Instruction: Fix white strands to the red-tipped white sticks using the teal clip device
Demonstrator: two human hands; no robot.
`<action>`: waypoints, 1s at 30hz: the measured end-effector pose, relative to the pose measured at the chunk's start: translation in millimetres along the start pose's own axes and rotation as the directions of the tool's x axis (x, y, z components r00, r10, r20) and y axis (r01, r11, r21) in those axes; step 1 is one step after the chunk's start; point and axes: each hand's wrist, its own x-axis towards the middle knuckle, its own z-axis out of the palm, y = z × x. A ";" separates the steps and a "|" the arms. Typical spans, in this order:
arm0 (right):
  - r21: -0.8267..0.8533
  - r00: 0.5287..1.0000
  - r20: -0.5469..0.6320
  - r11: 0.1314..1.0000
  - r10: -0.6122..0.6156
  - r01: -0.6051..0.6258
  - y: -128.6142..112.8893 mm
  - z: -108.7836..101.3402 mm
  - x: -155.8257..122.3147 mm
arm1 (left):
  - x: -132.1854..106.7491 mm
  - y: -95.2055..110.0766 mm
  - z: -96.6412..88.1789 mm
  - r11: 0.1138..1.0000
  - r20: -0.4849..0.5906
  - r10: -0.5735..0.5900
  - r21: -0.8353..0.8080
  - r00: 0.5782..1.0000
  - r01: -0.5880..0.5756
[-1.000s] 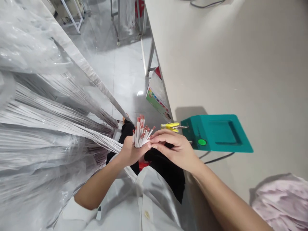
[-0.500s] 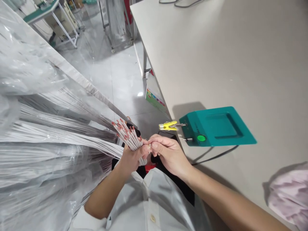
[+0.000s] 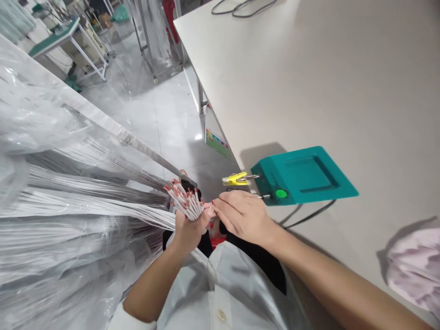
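Observation:
A bundle of thin white wires (image 3: 187,206) with reddish ends points up out of my left hand (image 3: 189,231), whose fingers are closed round it. My right hand (image 3: 244,215) meets the left thumb, its fingers pressed together and back turned up. One reddish wire tip shows between the two hands, but what the right fingers hold is hidden. Just beyond my right hand lies a teal device (image 3: 309,176) with a green button (image 3: 281,193) and two metal prongs. A yellow clip (image 3: 235,178) is on the farther prong.
Long bundles of white wires (image 3: 85,199) in clear plastic fill the left side, beside a pale rail (image 3: 117,128). The device rests near the edge of a light table (image 3: 292,91). A pink cloth item (image 3: 415,266) lies right, and a black cable (image 3: 244,9) lies at the back.
My right hand has turned over from a thumb-up pinch to back up, and its fingers reach across toward the left thumb. The wire bundle tilts more upright. The whole view has shifted slightly.

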 end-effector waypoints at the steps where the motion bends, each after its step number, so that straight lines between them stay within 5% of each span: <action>1: -0.016 1.000 0.014 1.000 -0.016 0.016 0.7 0.0 -0.3 | -0.2 -0.5 -0.3 1.000 0.001 -0.013 0.011 1.000 0.013; 6: 0.021 0.992 0.128 1.000 -0.004 0.002 2.0 1.1 -6.7 | 0.7 -4.5 -5.6 0.996 -0.063 -0.085 -0.033 0.994 0.083; 8: 0.136 0.980 0.132 0.977 0.147 -0.165 0.8 0.6 -7.8 | 1.7 -5.1 -7.5 0.994 -0.097 -0.096 -0.059 0.991 0.090; 12: 0.444 0.883 0.124 0.770 0.453 -0.457 -4.2 -1.1 -2.8 | 1.8 -3.8 -8.3 0.995 -0.099 -0.090 -0.062 0.991 0.084; 15: 0.498 0.885 0.149 0.740 0.440 -0.452 -9.1 0.2 1.3 | 0.9 -4.5 -8.8 0.998 -0.061 -0.068 -0.015 0.996 0.067; 21: 0.296 0.955 0.155 0.911 0.251 -0.287 -10.7 2.7 -1.9 | 0.8 -5.9 -10.0 0.999 -0.016 -0.032 0.018 0.999 0.032; 24: 0.295 0.939 0.206 0.897 0.277 -0.329 -12.2 -0.2 -0.3 | 0.8 -1.2 -7.8 0.999 -0.069 -0.033 0.022 0.997 0.034; 27: 0.416 0.826 0.331 0.715 0.456 -0.562 -15.8 -4.6 6.5 | 0.4 3.1 -5.2 0.998 -0.119 -0.003 0.065 0.993 0.011; 30: 0.435 0.615 0.546 0.435 0.569 -0.789 -16.3 -8.4 14.5 | -0.2 2.6 -3.2 0.993 -0.163 0.012 0.121 0.987 0.008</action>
